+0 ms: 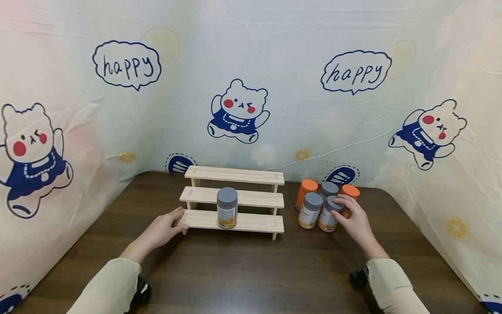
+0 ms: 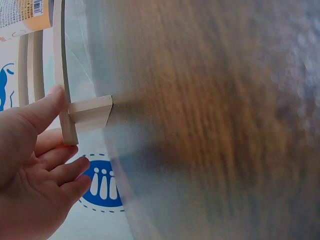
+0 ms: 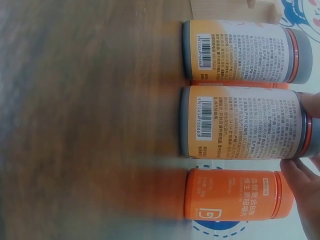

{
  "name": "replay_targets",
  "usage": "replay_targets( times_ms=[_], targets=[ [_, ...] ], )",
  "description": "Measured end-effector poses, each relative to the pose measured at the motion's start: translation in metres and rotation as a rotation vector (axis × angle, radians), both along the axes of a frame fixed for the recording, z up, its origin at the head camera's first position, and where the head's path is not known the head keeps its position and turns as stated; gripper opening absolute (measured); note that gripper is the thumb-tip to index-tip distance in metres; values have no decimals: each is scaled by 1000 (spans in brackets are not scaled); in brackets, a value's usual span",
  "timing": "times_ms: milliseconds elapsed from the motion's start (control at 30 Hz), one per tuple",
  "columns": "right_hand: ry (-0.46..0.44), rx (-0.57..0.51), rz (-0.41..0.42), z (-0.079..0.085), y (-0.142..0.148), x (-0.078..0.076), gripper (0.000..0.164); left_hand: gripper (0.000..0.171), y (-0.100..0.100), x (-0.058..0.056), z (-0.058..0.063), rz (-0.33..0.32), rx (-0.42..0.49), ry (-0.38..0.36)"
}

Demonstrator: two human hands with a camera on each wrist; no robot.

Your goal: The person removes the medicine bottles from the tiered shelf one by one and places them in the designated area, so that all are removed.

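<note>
A three-step wooden display rack (image 1: 251, 221) stands on the table, with one grey-lidded supplement bottle (image 1: 227, 209) upright on its lowest step. My left hand (image 1: 162, 227) pinches the left end of that step; thumb and index finger lie on either side of the board (image 2: 64, 115) in the left wrist view. On the right, my right hand (image 1: 356, 218) holds a second grey-lidded bottle (image 3: 245, 122) by its lid, thumb and fingers around it. This bottle is upright at the front of a small group. Whether its base touches the table cannot be told.
Beside the held bottle stands another grey-lidded bottle (image 1: 310, 211). Behind them are a further grey-lidded bottle (image 1: 328, 188) and two orange bottles, one at the left (image 1: 306, 192) and one at the right (image 1: 350, 192). A printed cloth (image 1: 298, 117) hangs behind the brown table (image 1: 251, 274).
</note>
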State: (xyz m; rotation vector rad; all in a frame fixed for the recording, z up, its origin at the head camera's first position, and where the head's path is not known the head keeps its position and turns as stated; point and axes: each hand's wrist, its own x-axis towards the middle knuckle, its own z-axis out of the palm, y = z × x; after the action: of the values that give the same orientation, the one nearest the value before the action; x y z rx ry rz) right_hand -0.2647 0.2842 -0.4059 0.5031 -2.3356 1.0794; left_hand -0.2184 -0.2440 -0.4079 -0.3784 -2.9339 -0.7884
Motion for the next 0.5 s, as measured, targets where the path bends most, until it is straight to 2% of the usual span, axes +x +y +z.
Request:
replay_targets(
  times_ms=[500],
  targets=[
    [23,23,-39,1,-1,2,29,59,-1,-1,-2,-3,0,6]
  ],
)
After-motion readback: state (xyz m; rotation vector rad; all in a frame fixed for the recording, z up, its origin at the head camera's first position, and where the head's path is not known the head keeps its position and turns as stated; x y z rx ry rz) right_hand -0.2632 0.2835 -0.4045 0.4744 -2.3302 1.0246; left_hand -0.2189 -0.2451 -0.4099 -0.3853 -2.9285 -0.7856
